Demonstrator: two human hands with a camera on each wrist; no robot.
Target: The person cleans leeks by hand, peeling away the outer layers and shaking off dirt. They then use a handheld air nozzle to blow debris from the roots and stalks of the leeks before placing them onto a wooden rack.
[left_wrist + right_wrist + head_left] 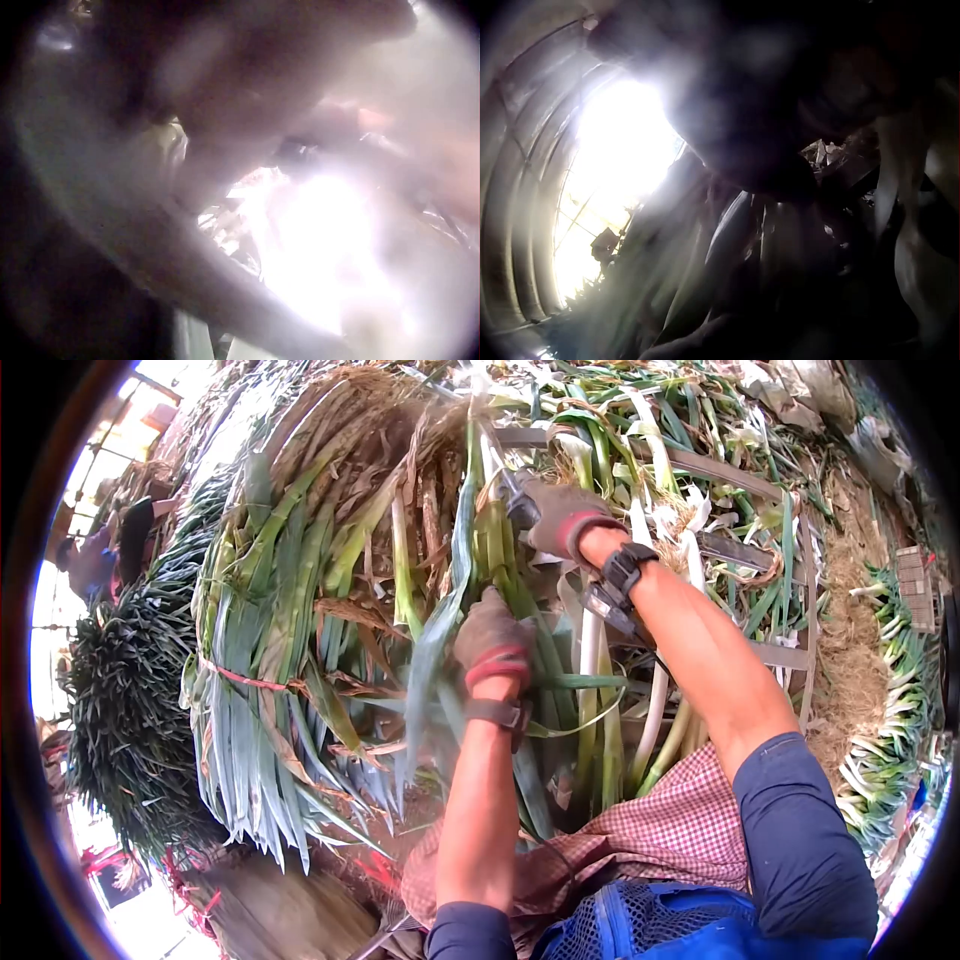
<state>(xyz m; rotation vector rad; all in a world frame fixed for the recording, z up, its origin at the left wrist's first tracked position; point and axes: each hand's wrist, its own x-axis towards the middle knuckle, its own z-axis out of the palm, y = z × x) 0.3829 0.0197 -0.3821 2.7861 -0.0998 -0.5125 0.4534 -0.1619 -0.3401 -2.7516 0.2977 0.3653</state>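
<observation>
In the head view my gloved left hand (494, 634) grips a leek (466, 540) around its green leaves, some of which hang down over the wrist. Its pale end points away from me and blurs at the top. Just beyond and to the right, my gloved right hand (570, 518) holds a grey metal hand tool (520, 505), shaped somewhat like a blow gun, close beside the leek. Most of the tool is hidden by the glove. Dark, blurred glove surfaces and strong glare fill much of both wrist views.
A big heap of long leek leaves (270, 650) droops at the left, with a darker green bundle (135, 710) behind it. Several loose leeks (590, 690) lean near my lap. A metal frame (740, 475) crosses the right side; more leeks (885, 710) line the far right.
</observation>
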